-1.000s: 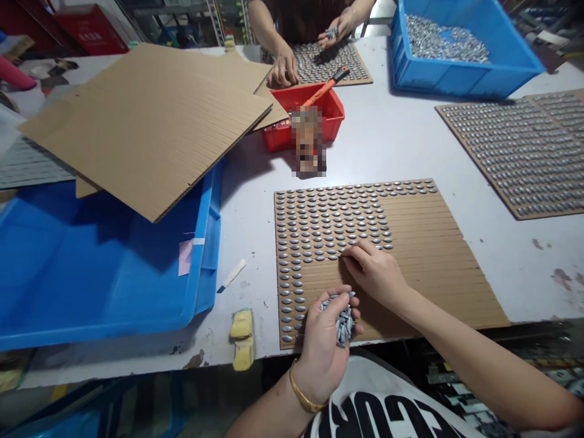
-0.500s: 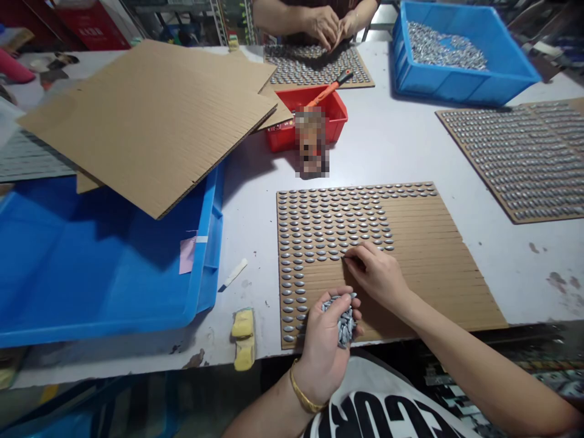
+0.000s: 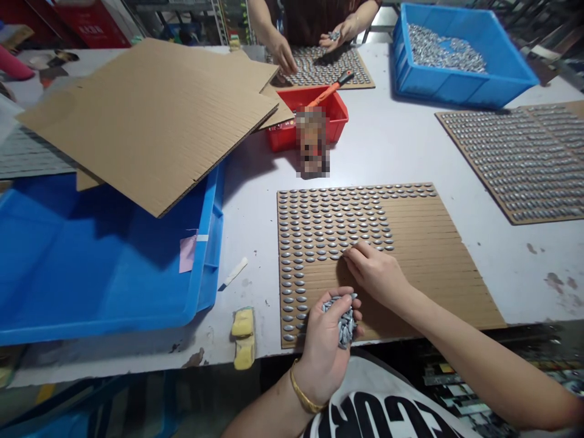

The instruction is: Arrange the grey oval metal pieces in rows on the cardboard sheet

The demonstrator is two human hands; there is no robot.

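A heap of small grey spindle-shaped metal pieces (image 3: 345, 325) lies cupped in my left hand (image 3: 326, 331), thumb over the top. That hand is held above the near edge of a ribbed cardboard sheet (image 3: 433, 261). More such pieces sit in rows in the sheet's grooves, across the top, down the left and over the upper middle. My right hand (image 3: 376, 267) is pinched at the lower edge of these rows, its fingertips down at the cardboard. Whatever is between those fingertips is hidden.
Left stands a blue tray (image 3: 212, 243) under stacked cardboard sheets (image 3: 159, 115). A red bin (image 3: 335, 125) with an orange-handled tool is ahead. A blue crate (image 3: 456, 88) of pieces and a filled sheet (image 3: 524, 164) are right. Opposite, a co-worker's hands (image 3: 285, 58) work over another sheet.
My right hand has barely shifted at the same spot; my left stays put. The co-worker's hands have moved apart, one reaching to the left and the other turned palm up with pieces in it.
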